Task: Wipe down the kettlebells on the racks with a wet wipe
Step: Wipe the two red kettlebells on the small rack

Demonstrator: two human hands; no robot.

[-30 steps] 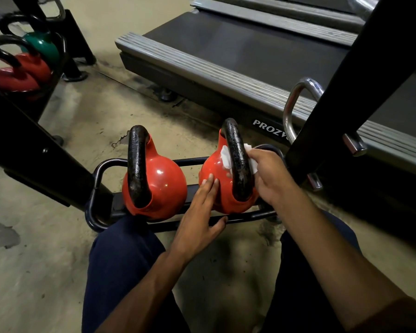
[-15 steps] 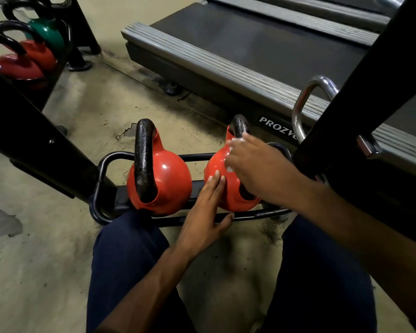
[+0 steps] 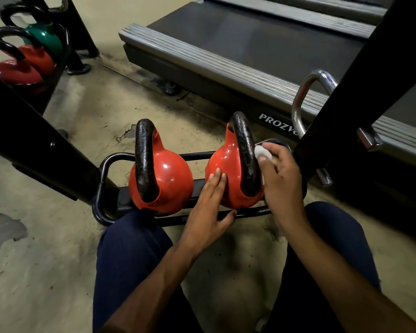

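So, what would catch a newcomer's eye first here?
At centre, the left kettlebell and right kettlebell, glossy orange-red with black handles, sit on a low black rack. The right-hand grip holds a white wet wipe against the right one's handle; the left-hand grip touches its body.

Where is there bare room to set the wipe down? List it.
Bare floor between rack and treadmill, and left of the rack. Crowded: the narrow gap between left kettlebell and right kettlebell, where the left hand lies, and the rack's right end, where the right hand holds the wipe.
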